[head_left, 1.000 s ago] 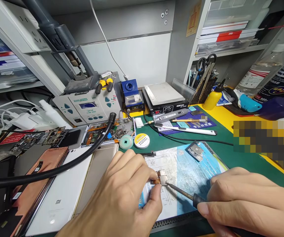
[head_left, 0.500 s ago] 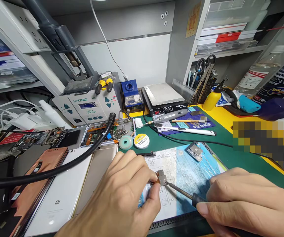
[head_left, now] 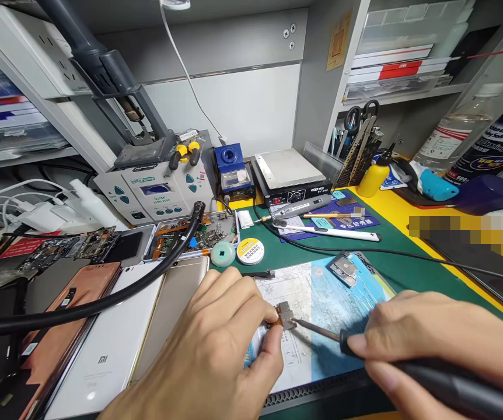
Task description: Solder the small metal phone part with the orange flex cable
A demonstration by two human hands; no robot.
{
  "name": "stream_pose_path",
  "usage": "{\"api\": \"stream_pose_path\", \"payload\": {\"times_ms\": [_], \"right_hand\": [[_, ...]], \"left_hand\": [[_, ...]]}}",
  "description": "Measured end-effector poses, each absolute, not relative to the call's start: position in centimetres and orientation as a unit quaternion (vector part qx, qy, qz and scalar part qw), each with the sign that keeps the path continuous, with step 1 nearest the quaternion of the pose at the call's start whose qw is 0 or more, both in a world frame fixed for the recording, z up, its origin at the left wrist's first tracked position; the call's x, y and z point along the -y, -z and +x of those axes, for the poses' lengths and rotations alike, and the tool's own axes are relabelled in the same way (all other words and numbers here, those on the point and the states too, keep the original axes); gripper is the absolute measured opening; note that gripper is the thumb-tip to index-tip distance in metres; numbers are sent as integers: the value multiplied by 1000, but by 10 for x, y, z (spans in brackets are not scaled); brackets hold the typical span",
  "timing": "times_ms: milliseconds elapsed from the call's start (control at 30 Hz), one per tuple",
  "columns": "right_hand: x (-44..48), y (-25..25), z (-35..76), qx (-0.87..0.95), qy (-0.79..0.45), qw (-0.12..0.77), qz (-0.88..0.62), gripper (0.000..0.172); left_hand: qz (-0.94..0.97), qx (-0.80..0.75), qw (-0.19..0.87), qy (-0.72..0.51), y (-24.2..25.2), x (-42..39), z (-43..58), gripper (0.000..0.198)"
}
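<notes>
My left hand is closed, thumb and forefinger pinching a small grey metal module with an orange flex cable. The module sits low over a printed blue and white sheet. In my right hand I grip a soldering iron by its black handle. Its thin metal shaft points left, and the tip is at the module's right edge; whether they touch I cannot tell. A larger silver phone part lies on the sheet behind.
Several phones, including a white one, lie at left under a thick black hose. Behind stand a hot-air station, a blue stand and a hot plate. A toothbrush and a thin black cable cross the green mat.
My right hand has shifted and turned, showing more of the soldering iron's black handle. The tip stays by the module's right edge. My left hand keeps its pinch almost unmoved.
</notes>
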State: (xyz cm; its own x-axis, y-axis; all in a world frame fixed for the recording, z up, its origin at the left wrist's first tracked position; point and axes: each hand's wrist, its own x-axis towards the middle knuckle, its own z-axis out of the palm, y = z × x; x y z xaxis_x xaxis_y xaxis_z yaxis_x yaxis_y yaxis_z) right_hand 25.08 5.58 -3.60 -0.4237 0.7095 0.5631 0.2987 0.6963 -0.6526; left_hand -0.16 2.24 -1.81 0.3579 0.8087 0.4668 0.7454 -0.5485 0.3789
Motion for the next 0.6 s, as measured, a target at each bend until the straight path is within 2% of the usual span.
{"api": "stream_pose_path", "payload": {"times_ms": [67, 133, 200, 400, 600], "right_hand": [[-65, 27, 252, 752, -347, 409, -382, 9], [-76, 19, 253, 662, -538, 318, -413, 25], [-85, 11, 254, 574, -651, 277, -412, 36], [-91, 4, 252, 468, -744, 274, -391, 37], [-94, 5, 253, 450, -770, 273, -360, 32]], "left_hand": [[822, -471, 49, -315, 17, -23, -1, 14], [821, -470, 44, -320, 17, -23, 0, 14], [821, -464, 36, -330, 19, -24, 1, 14], [812, -455, -2, -365, 22, -22, 1, 13], [810, -446, -8, -381, 19, -22, 5, 13]]}}
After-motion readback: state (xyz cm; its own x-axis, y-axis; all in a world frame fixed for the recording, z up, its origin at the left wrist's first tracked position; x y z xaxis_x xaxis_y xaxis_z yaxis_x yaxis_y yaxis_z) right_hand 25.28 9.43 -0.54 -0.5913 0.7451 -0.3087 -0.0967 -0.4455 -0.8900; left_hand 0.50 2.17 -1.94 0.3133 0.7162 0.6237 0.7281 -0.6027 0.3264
